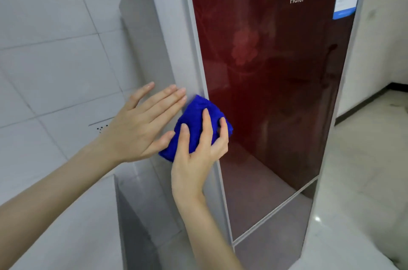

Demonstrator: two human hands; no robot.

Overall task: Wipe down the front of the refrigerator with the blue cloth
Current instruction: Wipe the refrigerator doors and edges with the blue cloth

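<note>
The right hand (198,144) clutched the bunched blue cloth (198,124) at the refrigerator (276,93) door's left edge; the left hand (141,124) lay open, flat alongside. Flattening the cloth and wiping in overlapping strokes would probably clean best.

I see the refrigerator (276,93) on the right, the tiled wall (55,49) on its left. My right hand (196,148) presses the cloth (196,124) on its left door edge, my left hand (141,124) just beside.

right hand (196,152) with blue cloth (196,124) against refrigerator (276,71)
</note>
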